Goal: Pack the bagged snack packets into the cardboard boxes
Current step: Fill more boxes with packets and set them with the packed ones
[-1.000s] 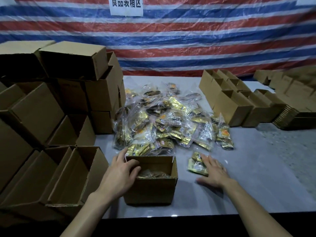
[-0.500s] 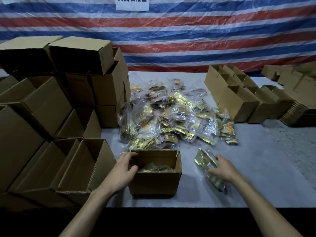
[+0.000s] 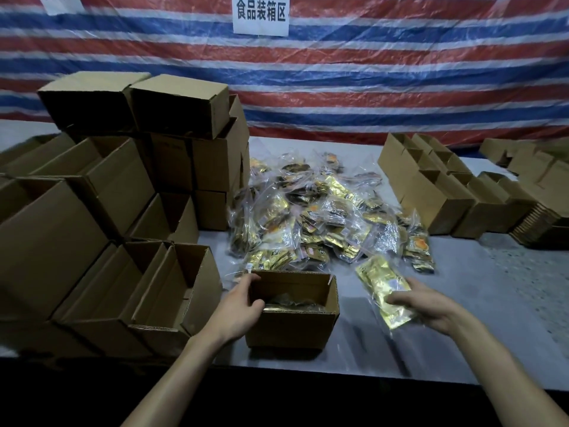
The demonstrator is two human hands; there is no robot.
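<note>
Item: one bagged packet (image 3: pixel 381 288), gold foil sachets in a clear sleeve, held by the right hand (image 3: pixel 428 306), whose fingers curl round its near end. It is tilted and just to the right of the open box (image 3: pixel 292 328), not yet over the opening. Left hand (image 3: pixel 240 306): clasped on the box's left wall, thumb outside and fingers hooked over the rim into the cavity, steadying it on the grey table (image 3: pixel 492 288). Box contents: at least one bag lies low inside; the exact count cannot be told. Stock remaining: a large pile of bagged packets (image 3: pixel 308 211) just beyond the box. Empty open boxes (image 3: pixel 172 288) stand at near left under a taller stack of boxes (image 3: pixel 92 195), with a further row of boxes (image 3: pixel 437 195) at right. Step in hand, as judged: carry the bag leftward over the rim and lay it flat on what is already in the box. Handling note — the sleeve is slack and slippery, so it would be best lowered long side parallel to the box and pressed level. The fingers hooked over the rim should be moved clear first, so the bag does not catch on them or bunch against the wall.
</note>
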